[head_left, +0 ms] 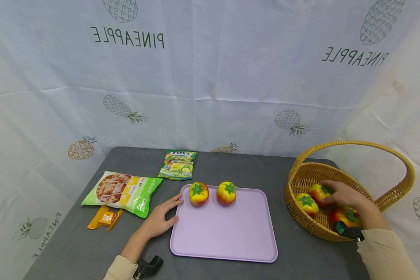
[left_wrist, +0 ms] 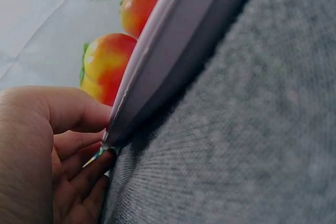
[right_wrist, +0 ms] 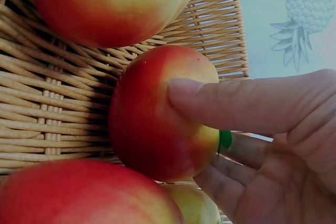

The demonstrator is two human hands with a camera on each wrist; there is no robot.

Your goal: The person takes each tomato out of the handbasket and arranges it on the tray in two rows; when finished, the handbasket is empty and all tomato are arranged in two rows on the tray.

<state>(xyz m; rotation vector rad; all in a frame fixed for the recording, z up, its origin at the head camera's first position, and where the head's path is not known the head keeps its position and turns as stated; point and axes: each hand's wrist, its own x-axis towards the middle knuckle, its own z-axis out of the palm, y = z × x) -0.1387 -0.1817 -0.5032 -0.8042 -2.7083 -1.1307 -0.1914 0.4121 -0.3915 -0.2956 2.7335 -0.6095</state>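
Observation:
In the basket, my right hand holds a red-and-yellow persimmon, its thumb pressed on the side and the fingers around the green-leafed end. Beside it in the basket lie a yellower persimmon and a redder persimmon, the latter partly covered by my wrist. My left hand rests at the left edge of the lilac tray, with its thumb touching the rim and its fingers extended. On the tray's far side sit a left persimmon and a right persimmon, leaves up.
To the left lie a green-and-white food bag and a small orange packet. A green soup packet lies behind the tray. The basket's tall handle arches over its opening. A pineapple-print curtain hangs behind the grey table.

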